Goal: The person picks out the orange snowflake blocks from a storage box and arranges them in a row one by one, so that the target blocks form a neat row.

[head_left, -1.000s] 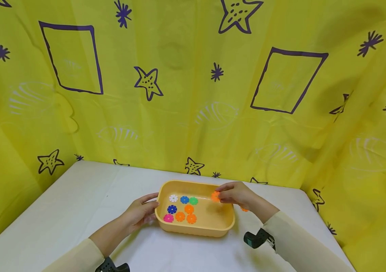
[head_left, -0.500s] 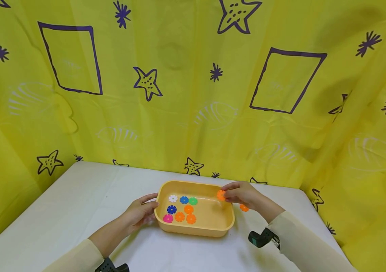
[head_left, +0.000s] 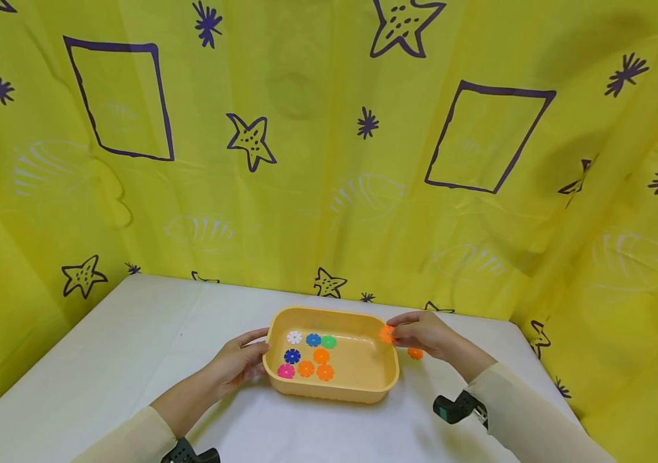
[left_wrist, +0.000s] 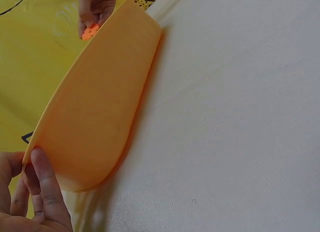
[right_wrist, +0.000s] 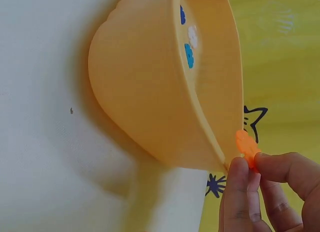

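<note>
A pale orange plastic tub (head_left: 360, 360) with rounded corners stands on the table. My left hand (head_left: 236, 361) grips its left rim, thumb and fingers on either side of the wall in the left wrist view. With thumb and fingertips, my right hand (head_left: 426, 335) pinches an orange notched disc (right_wrist: 246, 148) above the tub's right rim. Inside, toward the left, lie more such discs: white (head_left: 294, 337), blue (head_left: 314, 339), green (head_left: 328, 342), dark blue (head_left: 292, 356), pink (head_left: 285, 371) and three orange ones (head_left: 321, 356).
Another orange disc (head_left: 415, 353) lies on the white-covered table (head_left: 149, 341), just right of the tub and below my right hand. A yellow patterned curtain (head_left: 305, 193) hangs behind the table and along both sides.
My right hand has moved right with the pinched orange disc, from over the tub's inside to its right rim. The disc on the table shows more fully. My left hand stays on the rim.
</note>
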`<state>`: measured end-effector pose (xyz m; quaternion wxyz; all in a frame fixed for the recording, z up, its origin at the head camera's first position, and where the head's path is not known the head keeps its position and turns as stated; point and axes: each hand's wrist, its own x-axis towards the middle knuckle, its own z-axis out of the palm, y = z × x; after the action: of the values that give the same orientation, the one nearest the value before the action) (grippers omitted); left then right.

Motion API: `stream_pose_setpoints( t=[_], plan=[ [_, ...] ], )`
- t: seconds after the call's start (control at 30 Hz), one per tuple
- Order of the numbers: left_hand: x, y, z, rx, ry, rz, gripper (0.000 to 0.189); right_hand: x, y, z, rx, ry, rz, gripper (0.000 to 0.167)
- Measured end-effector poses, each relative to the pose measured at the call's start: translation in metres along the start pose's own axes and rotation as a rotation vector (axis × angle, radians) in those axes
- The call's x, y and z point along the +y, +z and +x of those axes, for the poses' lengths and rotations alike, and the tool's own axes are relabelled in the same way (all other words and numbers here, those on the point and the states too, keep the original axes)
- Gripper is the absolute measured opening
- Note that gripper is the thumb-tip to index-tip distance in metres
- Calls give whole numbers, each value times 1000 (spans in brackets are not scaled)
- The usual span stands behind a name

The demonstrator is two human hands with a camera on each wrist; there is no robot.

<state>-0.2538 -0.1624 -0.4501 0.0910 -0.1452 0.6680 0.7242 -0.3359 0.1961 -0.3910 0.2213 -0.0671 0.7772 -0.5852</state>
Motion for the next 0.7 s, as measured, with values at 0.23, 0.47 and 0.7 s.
stream_pose_setpoints(
  t=[0.23,0.47,0.7],
  plan=[
    [-1,0,2,11,-4,8,47,1,-5,-4,-1,6,-7,35],
    [-1,1,3,11,-2,8,46,2,-10,-7,-8,3,-8,36],
    [-1,0,2,8,-5,4,46,5,-16,-10,6,1,5,35]
  ],
)
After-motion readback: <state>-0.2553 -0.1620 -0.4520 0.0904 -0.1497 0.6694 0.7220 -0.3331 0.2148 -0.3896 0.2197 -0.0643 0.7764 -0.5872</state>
